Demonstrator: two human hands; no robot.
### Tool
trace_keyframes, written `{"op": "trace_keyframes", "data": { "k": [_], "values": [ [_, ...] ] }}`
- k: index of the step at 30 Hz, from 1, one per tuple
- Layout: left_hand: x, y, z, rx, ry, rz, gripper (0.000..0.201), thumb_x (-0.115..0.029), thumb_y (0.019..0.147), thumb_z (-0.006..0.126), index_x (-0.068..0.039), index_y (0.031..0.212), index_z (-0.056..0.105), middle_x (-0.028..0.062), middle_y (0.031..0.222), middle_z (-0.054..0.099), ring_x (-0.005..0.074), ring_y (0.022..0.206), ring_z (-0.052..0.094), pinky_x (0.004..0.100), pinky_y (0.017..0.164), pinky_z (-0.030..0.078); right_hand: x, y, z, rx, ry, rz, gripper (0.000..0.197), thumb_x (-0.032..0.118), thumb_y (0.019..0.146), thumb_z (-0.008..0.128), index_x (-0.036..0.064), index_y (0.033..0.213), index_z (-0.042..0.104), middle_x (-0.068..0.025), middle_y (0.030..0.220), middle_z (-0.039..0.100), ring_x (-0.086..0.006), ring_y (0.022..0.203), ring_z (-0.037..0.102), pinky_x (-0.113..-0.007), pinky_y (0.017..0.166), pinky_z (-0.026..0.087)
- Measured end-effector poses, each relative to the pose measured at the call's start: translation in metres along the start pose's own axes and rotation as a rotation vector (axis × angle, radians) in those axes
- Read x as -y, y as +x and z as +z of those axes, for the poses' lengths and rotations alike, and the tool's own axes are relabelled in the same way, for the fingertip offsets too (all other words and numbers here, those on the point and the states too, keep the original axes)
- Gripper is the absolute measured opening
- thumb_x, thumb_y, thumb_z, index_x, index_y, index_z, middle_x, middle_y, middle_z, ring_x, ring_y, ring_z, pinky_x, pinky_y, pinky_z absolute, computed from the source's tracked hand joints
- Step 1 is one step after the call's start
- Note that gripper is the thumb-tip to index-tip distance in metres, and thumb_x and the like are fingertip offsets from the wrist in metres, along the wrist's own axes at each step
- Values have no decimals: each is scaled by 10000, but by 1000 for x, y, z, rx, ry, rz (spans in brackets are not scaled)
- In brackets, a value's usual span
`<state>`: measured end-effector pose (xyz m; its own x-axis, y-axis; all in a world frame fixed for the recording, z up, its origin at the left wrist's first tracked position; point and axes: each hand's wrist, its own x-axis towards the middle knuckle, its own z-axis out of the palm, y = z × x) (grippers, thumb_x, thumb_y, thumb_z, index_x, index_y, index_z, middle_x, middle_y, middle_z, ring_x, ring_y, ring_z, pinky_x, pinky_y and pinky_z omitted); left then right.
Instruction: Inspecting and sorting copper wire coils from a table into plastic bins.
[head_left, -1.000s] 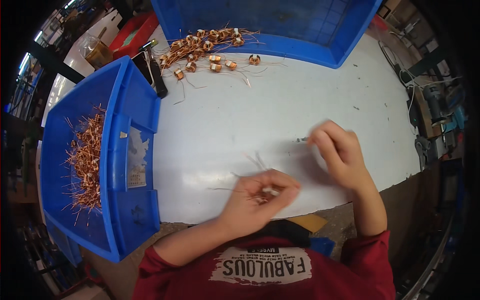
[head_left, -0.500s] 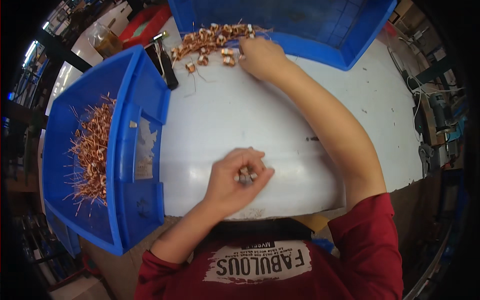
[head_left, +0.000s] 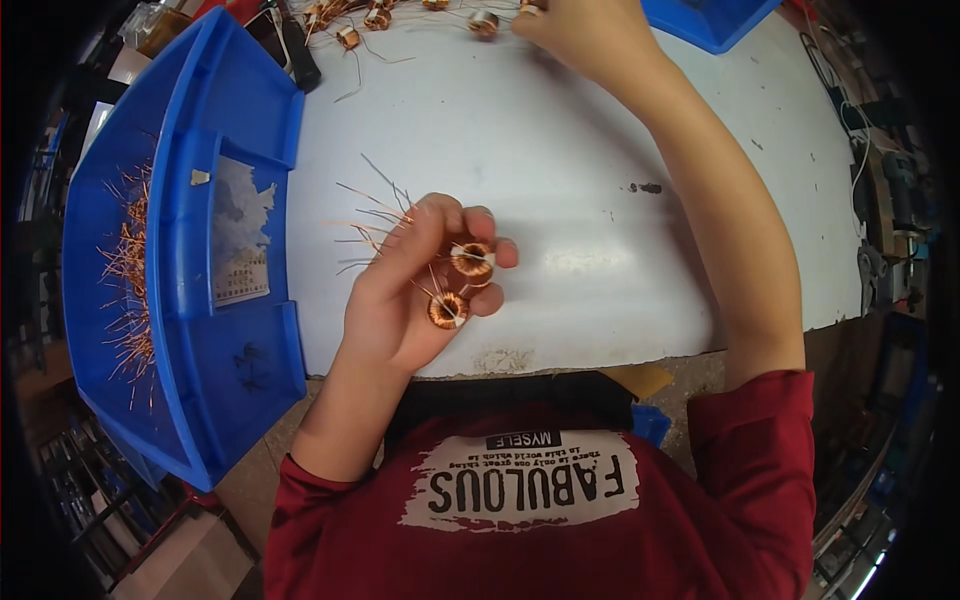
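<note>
Several ring-shaped coils wound in copper wire are gathered in my left hand [head_left: 405,280], above the near part of the white table. An upper coil [head_left: 472,259] and a lower coil [head_left: 448,310] show between its curled fingers, and long wire leads stick out past the thumb side. At the top edge of the picture, my right hand [head_left: 590,40] pinches another copper coil [head_left: 534,6], partly cut off by the frame. A loose coil [head_left: 484,24] lies on the table just left of those fingers, and a further coil [head_left: 347,37] with bent leads sits farther left.
On the left a blue bin [head_left: 190,250] holds many wire-legged coils [head_left: 130,270]. A second blue bin [head_left: 715,25] stands at the far right. A dark-handled tool [head_left: 298,60] lies behind the left bin. Cables and machine parts [head_left: 885,200] line the table's right side.
My left hand has turned, showing the coils and leads it holds. The view has shifted, so the coil pile sits higher and is mostly cut off. My right hand stays among the far coils.
</note>
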<state>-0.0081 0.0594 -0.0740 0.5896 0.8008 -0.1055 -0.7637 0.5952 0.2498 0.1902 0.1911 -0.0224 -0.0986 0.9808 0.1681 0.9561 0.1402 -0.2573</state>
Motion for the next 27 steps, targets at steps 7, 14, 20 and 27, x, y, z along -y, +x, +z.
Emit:
{"op": "trace_keyframes", "data": {
  "k": [7, 14, 20, 27],
  "values": [
    [3, -1, 4, 51, 191, 36, 135, -144, 920, 436, -41, 868, 508, 165, 920, 563, 330, 959, 561, 311, 588, 533, -11, -25, 5, 116, -48, 49, 154, 66, 701, 583, -21, 827, 571, -181, 811, 602, -326, 708, 569, -371, 684, 474],
    [9, -2, -16, 171, 9, -22, 213, -166, 923, 444, -72, 737, 486, 124, 805, 550, 292, 916, 568, 271, 559, 504, -20, -28, 4, 177, -73, 57, 174, 62, 712, 580, -32, 858, 590, -185, 841, 615, -294, 730, 589, -328, 686, 484],
    [12, -2, -10, 54, 91, 8, 332, -227, 932, 440, -99, 626, 456, 80, 668, 524, 257, 865, 578, 248, 567, 492, -39, -41, -19, 311, 161, 218, 189, 94, 738, 579, -4, 895, 615, -172, 896, 631, -316, 765, 599, -339, 744, 483],
    [12, -8, 2, -193, 295, -10, 405, -291, 940, 424, -82, 595, 457, 71, 617, 530, 203, 815, 598, 247, 579, 502, -66, -82, -45, -576, 396, 289, 214, 211, 741, 669, 29, 848, 633, -65, 803, 640, -141, 781, 584, -213, 740, 411]
  ]
}}
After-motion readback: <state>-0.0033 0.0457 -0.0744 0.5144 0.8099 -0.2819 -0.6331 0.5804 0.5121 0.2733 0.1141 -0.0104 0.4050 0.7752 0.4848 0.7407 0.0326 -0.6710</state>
